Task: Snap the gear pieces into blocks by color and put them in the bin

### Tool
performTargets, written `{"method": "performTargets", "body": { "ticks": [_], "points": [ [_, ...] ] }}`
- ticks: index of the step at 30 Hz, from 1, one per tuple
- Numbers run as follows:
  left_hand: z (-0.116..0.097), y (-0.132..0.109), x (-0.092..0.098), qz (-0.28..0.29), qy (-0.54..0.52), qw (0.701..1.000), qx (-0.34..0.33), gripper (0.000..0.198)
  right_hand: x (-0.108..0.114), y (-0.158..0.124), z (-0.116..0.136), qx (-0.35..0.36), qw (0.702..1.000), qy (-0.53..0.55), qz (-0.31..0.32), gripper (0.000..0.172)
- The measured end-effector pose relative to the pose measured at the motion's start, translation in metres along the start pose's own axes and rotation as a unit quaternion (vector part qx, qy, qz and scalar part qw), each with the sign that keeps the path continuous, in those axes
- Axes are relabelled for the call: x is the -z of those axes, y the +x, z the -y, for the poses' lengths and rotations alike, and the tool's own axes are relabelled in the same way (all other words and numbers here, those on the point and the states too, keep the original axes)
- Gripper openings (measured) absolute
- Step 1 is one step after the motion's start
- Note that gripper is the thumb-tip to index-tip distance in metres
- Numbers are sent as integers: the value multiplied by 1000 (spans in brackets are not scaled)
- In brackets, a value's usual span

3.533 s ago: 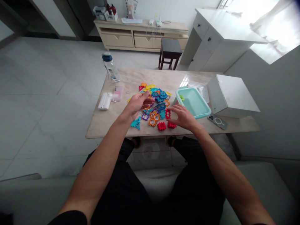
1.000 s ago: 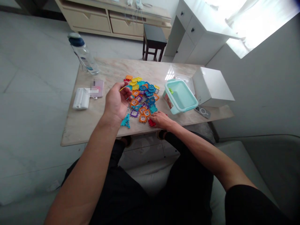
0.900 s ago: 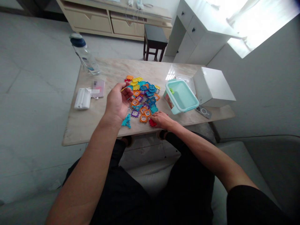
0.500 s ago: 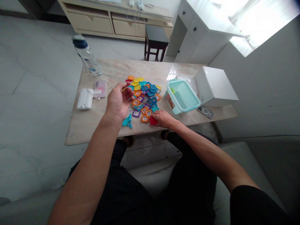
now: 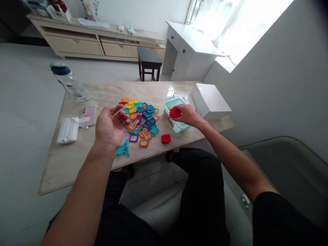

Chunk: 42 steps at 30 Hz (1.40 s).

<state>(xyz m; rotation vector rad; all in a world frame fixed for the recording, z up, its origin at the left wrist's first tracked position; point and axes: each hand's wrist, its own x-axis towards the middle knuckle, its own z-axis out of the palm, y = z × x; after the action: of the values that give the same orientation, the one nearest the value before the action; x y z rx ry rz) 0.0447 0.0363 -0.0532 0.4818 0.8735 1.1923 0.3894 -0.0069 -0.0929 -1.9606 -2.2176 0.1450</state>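
My left hand (image 5: 111, 124) is raised palm up at the left of the pile, its fingers curled round a thin yellow tile (image 5: 118, 112) seen edge-on. My right hand (image 5: 189, 115) is over the mint-green tub (image 5: 180, 127), gripping a stack of red tiles (image 5: 175, 112) above its near-left side. On the table below lies another red stack (image 5: 166, 138). Between the hands spreads a heap of interlocking plastic tiles (image 5: 143, 119) in blue, orange, purple, yellow and teal, some with white window lattices. Something bright green (image 5: 169, 107) shows inside the tub.
A water bottle (image 5: 71, 83) stands at the far left corner of the marble-look table (image 5: 66, 171). Nearer are a white case (image 5: 67, 131) and a pinkish flat box (image 5: 90, 114). Behind the tub sits a white box (image 5: 210, 101). A dark stool (image 5: 149, 58) stands beyond the table.
My right hand has lifted red tiles from the table's front edge and carried them up and right over the tub. My left hand keeps its yellow tile. The camera view has shifted.
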Motion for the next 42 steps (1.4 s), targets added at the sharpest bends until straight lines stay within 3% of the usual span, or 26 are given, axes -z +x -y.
{"method": "performTargets", "body": {
  "ticks": [4,9,14,18,23,29,35,42],
  "points": [
    [0,-3,-4,-6,-5,1000,16,3,22,30,-67,-72,994,-77,40,37],
    [-2,-4,-2,-16,-5,1000,22,6,-1,57,-105,-26,978,-151,144,28],
    [-1,-11,-5,-21,-6,999,29,4,-40,68,-115,38,970,-166,174,29],
    [8,-22,-25,-22,-14,999,48,6,-65,78,-122,106,954,-206,190,32],
    [26,-26,-52,-3,1,996,90,9,-82,94,-124,105,958,-189,190,27],
    [42,-27,-65,28,19,993,112,8,-93,102,-129,127,953,-199,189,28],
    [43,-29,-67,34,14,993,111,8,-97,100,-128,117,955,-202,184,32],
    [37,-28,-63,45,8,993,107,9,-76,88,-118,114,954,-222,164,41]
  ]
}}
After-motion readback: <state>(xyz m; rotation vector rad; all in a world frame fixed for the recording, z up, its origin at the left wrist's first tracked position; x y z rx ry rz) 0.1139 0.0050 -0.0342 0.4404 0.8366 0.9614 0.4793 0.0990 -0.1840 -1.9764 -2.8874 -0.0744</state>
